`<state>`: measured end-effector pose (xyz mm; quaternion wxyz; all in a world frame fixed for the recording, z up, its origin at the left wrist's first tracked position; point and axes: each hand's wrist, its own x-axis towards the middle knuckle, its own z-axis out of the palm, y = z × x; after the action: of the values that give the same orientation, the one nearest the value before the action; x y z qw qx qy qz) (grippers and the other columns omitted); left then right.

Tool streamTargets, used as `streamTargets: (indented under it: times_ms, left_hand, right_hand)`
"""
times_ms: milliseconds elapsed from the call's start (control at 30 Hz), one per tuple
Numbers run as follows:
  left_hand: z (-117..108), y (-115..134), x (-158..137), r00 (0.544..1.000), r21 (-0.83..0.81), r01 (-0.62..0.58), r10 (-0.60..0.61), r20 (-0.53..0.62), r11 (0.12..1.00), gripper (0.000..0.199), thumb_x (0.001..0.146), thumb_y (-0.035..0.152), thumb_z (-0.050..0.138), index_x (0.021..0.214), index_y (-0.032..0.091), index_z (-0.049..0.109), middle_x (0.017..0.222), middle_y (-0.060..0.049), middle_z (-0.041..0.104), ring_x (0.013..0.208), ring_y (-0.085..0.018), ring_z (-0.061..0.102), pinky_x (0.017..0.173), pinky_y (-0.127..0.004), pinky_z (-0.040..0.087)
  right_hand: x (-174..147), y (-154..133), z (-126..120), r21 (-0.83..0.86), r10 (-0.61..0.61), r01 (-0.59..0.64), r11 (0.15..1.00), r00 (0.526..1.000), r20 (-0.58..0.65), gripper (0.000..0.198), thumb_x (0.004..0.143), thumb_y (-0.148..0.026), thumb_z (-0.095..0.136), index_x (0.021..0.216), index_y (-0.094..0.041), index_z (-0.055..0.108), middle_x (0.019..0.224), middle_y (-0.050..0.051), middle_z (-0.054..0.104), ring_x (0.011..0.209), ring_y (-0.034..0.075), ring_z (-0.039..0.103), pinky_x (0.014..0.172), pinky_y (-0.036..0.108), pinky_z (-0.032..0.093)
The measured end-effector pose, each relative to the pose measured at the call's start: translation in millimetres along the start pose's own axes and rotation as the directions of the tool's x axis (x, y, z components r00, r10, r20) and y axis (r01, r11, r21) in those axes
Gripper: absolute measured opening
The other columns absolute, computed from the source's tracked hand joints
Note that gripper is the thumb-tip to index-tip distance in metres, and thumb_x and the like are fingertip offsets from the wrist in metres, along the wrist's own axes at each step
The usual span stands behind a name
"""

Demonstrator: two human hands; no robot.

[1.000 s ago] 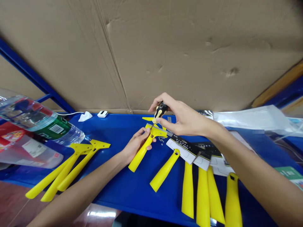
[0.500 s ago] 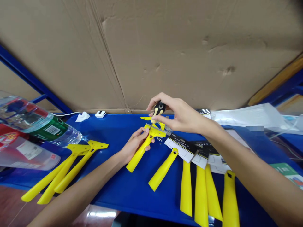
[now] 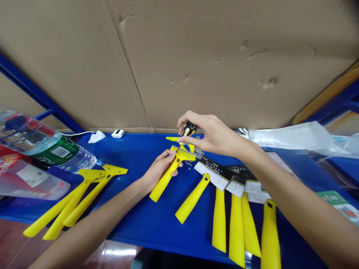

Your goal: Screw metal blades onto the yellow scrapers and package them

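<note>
My left hand (image 3: 161, 169) grips a yellow plastic scraper (image 3: 166, 180) around the neck below its head, with a metal blade along the head's far edge. In my right hand (image 3: 209, 130) is a stubby screwdriver (image 3: 188, 130) with a black and cream handle, held from above by the fingers. Its shaft points down at the scraper head, near my left thumb; the tip is too small to make out. Small metal nuts or washers (image 3: 189, 163) lie just beyond the scraper. A loose yellow handle (image 3: 193, 198) rests to the right of it.
Several yellow scrapers (image 3: 89, 194) lie at left beside a large water bottle (image 3: 56, 149) and a plastic cup (image 3: 33, 177). Printed cards (image 3: 218, 173) and more yellow handles (image 3: 237, 228) spread to the right. A cardboard wall (image 3: 196, 67) closes off the back of the blue table (image 3: 157, 231).
My right fingers have shifted slightly around the screwdriver handle, which has turned a little. The scraper stays in my left hand, and the view has moved slightly.
</note>
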<state>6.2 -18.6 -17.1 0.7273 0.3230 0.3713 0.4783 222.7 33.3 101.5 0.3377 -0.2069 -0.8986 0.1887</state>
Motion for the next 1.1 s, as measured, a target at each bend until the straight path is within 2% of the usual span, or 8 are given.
streamTargets:
  times_ms: [333,533,633,733,833,900,1000,1100]
  left_hand:
    - [-7,-1,5,1.0,-0.063,-0.002,0.003,0.018,0.998,0.029,0.093,0.032,0.083,0.105,0.018,0.062,0.094,-0.006,0.068,0.075,-0.015,0.067,0.047,-0.018,0.045]
    - [-1,1,1,1.0,-0.021,-0.023,0.023,0.008,1.0,0.033,0.09,0.034,0.086,0.106,0.017,0.062,0.098,-0.007,0.068,0.077,-0.016,0.068,0.047,-0.019,0.046]
    - [3,1,-3,1.0,0.026,-0.025,0.024,0.011,0.999,0.037,0.087,0.036,0.089,0.105,0.018,0.062,0.097,-0.007,0.069,0.077,-0.017,0.069,0.047,-0.02,0.046]
    - [3,1,-4,1.0,0.048,-0.016,0.016,0.015,0.999,0.039,0.086,0.039,0.09,0.103,0.019,0.061,0.094,-0.006,0.069,0.076,-0.017,0.069,0.046,-0.019,0.045]
    - [2,1,-3,1.0,0.053,-0.012,0.01,0.029,0.999,0.037,0.086,0.036,0.09,0.098,0.019,0.059,0.088,-0.005,0.067,0.073,-0.015,0.066,0.047,-0.018,0.044]
    - [1,2,-3,0.999,0.062,-0.01,0.008,0.037,0.998,0.037,0.085,0.033,0.091,0.097,0.019,0.059,0.09,-0.005,0.068,0.073,-0.014,0.065,0.048,-0.018,0.045]
    - [1,2,-4,0.999,0.082,-0.003,0.0,0.043,0.997,0.037,0.083,0.029,0.092,0.102,0.019,0.061,0.097,-0.007,0.069,0.078,-0.016,0.067,0.049,-0.018,0.045]
    - [0,1,-4,0.999,0.091,0.006,-0.011,0.05,0.996,0.039,0.083,0.024,0.092,0.105,0.019,0.06,0.095,-0.007,0.069,0.077,-0.015,0.066,0.051,-0.018,0.045]
  right_hand:
    - [1,-7,-1,0.017,-0.046,0.045,0.999,0.997,0.069,0.031,0.096,-0.014,0.06,0.125,-0.024,0.062,0.13,0.009,0.073,0.116,0.024,0.068,0.098,0.041,0.052]
    - [1,-9,0,-0.019,-0.082,0.085,0.996,0.99,0.112,0.013,0.103,-0.025,0.064,0.115,-0.023,0.065,0.114,0.004,0.076,0.098,0.021,0.069,0.086,0.035,0.05]
    - [0,-10,0,-0.058,-0.052,0.055,0.997,0.997,0.057,0.019,0.103,-0.037,0.067,0.114,-0.022,0.062,0.11,0.005,0.073,0.092,0.021,0.066,0.084,0.036,0.05]
    - [-1,-10,-2,-0.064,-0.013,0.017,0.998,0.998,0.057,0.025,0.099,-0.032,0.068,0.12,-0.023,0.057,0.119,0.009,0.069,0.1,0.024,0.065,0.088,0.04,0.052]
    - [-2,-10,-5,-0.052,-0.043,0.046,0.998,0.998,0.047,0.032,0.096,-0.023,0.066,0.126,-0.025,0.056,0.134,0.012,0.066,0.116,0.027,0.065,0.097,0.043,0.053]
    - [-1,-9,-5,-0.026,-0.044,0.045,0.999,0.998,0.041,0.032,0.098,-0.021,0.065,0.128,-0.025,0.057,0.133,0.01,0.068,0.114,0.026,0.067,0.096,0.042,0.054]
    - [0,-7,-5,-0.049,-0.021,0.022,0.999,1.0,0.023,0.024,0.101,-0.031,0.067,0.122,-0.024,0.06,0.117,0.007,0.074,0.102,0.024,0.07,0.092,0.041,0.054]
    - [-1,-4,-4,-0.059,-0.01,0.011,0.998,1.0,0.009,0.031,0.098,-0.032,0.07,0.125,-0.022,0.06,0.124,0.011,0.072,0.112,0.028,0.07,0.099,0.046,0.055]
